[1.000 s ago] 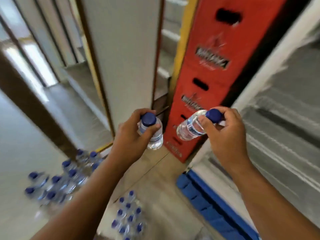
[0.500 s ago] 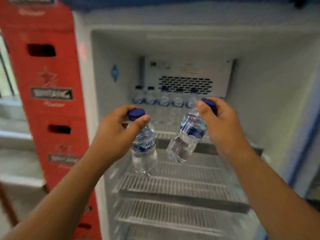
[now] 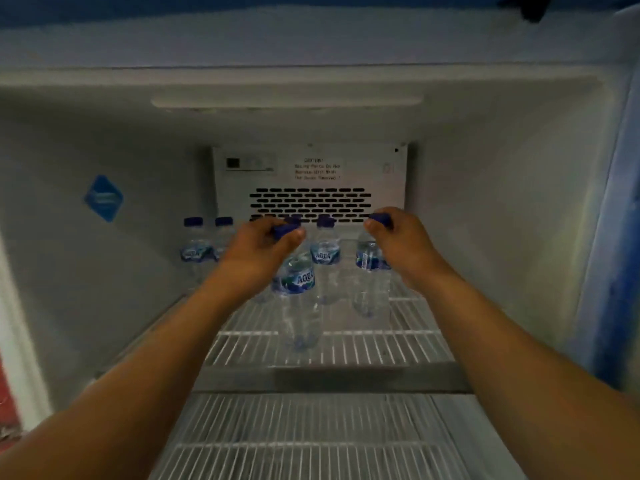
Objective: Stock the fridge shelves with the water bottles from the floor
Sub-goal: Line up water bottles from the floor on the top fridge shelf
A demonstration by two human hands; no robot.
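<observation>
- The left hand (image 3: 258, 252) pinches the blue cap of the left bottle (image 3: 296, 282), with thumb and fingers curled round the top. The bottle hangs upright below it.
- The right hand (image 3: 401, 240) grasps the right bottle (image 3: 370, 271) the same way, by the cap. This bottle is further right and a little farther in.
- Holding by the cap likely keeps the knuckles above the bottles already standing. It also lets each bottle go straight down onto its base.
- Both bottles are inside the fridge (image 3: 485, 220), low over the wire top shelf (image 3: 398, 344). The blur hides whether their bases touch the wires yet.
- A back row (image 3: 195, 251) of bottles stands upright along the far wall, under the vent panel (image 3: 310, 202). Two are at the far left and one shows between the hands. Any others behind the left hand are hidden.
- The right bottle seems aimed at the right end of that row. The left bottle is nearer, so it probably starts a second line in front.
- The lower shelf (image 3: 311, 427) lies nearer and below.
- With only a few bottles in the fridge, the stocking looks to be at an early stage.
</observation>
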